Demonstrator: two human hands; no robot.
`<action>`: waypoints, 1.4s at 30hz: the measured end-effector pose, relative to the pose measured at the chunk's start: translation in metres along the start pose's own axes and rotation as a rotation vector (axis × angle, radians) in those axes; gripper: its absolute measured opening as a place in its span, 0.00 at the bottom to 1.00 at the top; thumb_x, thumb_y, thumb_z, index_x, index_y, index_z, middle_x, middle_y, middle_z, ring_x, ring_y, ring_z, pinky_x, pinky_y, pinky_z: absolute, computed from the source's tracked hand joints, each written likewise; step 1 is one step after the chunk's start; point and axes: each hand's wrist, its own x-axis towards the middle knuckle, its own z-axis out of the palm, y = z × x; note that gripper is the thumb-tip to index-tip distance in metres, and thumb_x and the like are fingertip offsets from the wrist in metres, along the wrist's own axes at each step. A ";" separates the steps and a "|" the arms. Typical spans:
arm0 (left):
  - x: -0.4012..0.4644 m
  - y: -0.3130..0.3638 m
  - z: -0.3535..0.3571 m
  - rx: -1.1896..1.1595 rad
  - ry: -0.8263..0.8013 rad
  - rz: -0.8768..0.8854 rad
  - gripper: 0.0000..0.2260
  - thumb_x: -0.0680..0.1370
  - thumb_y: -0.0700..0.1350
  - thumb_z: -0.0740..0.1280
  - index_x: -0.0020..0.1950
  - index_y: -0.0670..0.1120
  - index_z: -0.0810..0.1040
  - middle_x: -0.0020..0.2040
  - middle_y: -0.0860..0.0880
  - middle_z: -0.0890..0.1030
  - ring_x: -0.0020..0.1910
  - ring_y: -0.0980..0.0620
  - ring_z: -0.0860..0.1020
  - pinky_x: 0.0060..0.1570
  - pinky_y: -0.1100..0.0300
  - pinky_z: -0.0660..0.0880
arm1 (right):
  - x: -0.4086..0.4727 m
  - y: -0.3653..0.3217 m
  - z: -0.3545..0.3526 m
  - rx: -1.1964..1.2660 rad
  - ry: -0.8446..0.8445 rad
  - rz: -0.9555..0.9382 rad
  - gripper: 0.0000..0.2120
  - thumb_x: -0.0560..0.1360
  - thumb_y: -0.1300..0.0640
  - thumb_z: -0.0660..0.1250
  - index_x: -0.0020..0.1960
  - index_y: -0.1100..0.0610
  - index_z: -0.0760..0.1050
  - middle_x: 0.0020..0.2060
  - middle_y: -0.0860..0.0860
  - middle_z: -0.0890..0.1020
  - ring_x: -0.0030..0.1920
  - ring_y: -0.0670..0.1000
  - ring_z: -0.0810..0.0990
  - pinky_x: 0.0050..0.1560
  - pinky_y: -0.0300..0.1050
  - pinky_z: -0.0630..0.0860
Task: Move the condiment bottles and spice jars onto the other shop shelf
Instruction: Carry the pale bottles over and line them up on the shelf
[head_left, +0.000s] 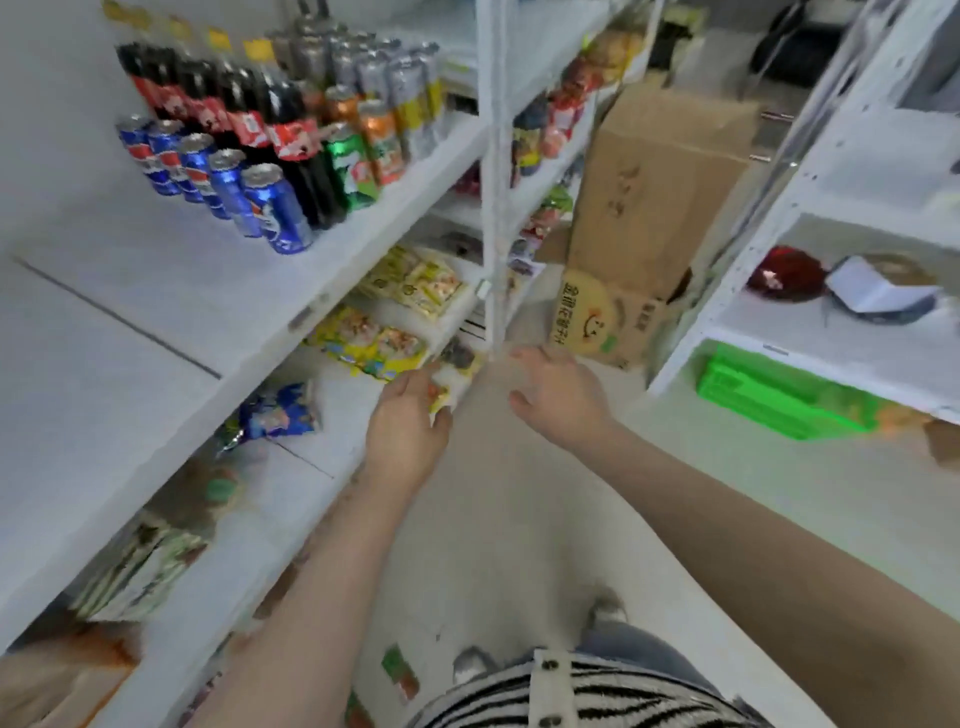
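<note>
The picture is blurred by motion. My left hand (408, 423) reaches to the front edge of the left shop shelf (291, 317), its fingers curled around a small white and yellow packet (448, 387). My right hand (558, 395) hovers beside it over the aisle floor, fingers spread, holding nothing. Yellow snack packets (379, 345) lie on the shelf just behind the left hand. No condiment bottle or spice jar is clearly recognisable. The other shelf unit (810, 343) stands on the right.
Cola bottles (270, 119) and drink cans (270, 208) fill the upper left shelf. A white upright post (493, 208) rises in front of my hands. Cardboard boxes (644, 208) stand at the aisle's end. The right shelf holds a red item (784, 273) and a green crate (779, 397) below.
</note>
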 end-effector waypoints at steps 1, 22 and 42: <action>0.004 0.023 0.018 0.002 -0.043 0.057 0.24 0.73 0.41 0.68 0.69 0.46 0.71 0.64 0.43 0.75 0.64 0.42 0.71 0.60 0.53 0.70 | -0.012 0.027 -0.006 -0.003 0.019 0.054 0.24 0.75 0.50 0.63 0.70 0.53 0.65 0.64 0.54 0.73 0.62 0.57 0.73 0.55 0.49 0.73; 0.031 0.482 0.351 -0.082 -0.556 0.583 0.23 0.76 0.44 0.67 0.71 0.47 0.68 0.67 0.45 0.74 0.66 0.45 0.71 0.64 0.52 0.69 | -0.238 0.505 -0.172 0.051 0.300 0.855 0.24 0.75 0.50 0.63 0.70 0.52 0.65 0.63 0.51 0.73 0.64 0.53 0.71 0.53 0.47 0.74; 0.194 0.732 0.515 -0.228 -0.603 0.602 0.21 0.75 0.40 0.68 0.68 0.44 0.71 0.63 0.44 0.76 0.63 0.47 0.74 0.57 0.64 0.65 | -0.114 0.763 -0.296 0.221 0.436 0.784 0.23 0.74 0.53 0.67 0.68 0.53 0.69 0.61 0.54 0.76 0.61 0.53 0.75 0.57 0.47 0.73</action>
